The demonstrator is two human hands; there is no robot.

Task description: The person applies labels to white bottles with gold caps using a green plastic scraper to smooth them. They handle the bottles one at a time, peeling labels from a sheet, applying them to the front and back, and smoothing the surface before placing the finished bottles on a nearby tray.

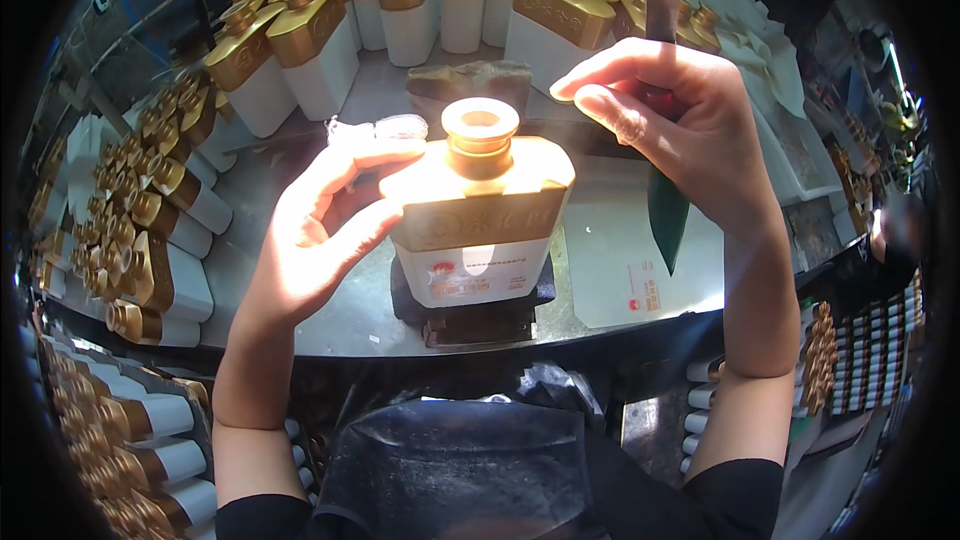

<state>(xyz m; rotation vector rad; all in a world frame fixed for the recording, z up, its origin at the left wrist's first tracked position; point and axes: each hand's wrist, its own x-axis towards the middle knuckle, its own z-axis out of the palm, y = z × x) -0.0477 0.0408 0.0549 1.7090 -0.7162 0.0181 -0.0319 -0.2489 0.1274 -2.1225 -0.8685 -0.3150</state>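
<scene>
A white bottle (480, 265) with a gold shoulder and round gold neck stands upright on a small dark stand in front of me. My left hand (320, 210) closes on its left shoulder, fingers over the top and thumb at the front. Strong light washes out that edge, so the exact contact is hard to see. To the right of the bottle, my right hand (670, 110) is raised and apart from it. Gripped in its curled rear fingers is a knife-like tool (668, 225), its dark green pointed end down and a metal strip upward. The thumb and forefinger tips are held forward, close together.
Many similar gold-topped bottles (410, 15) line the back of the table, with more packed at the left (160, 260). A white printed sheet (620, 285) lies right of the stand. Crumpled whitish material (375, 128) and a brownish block (470, 83) sit behind the bottle.
</scene>
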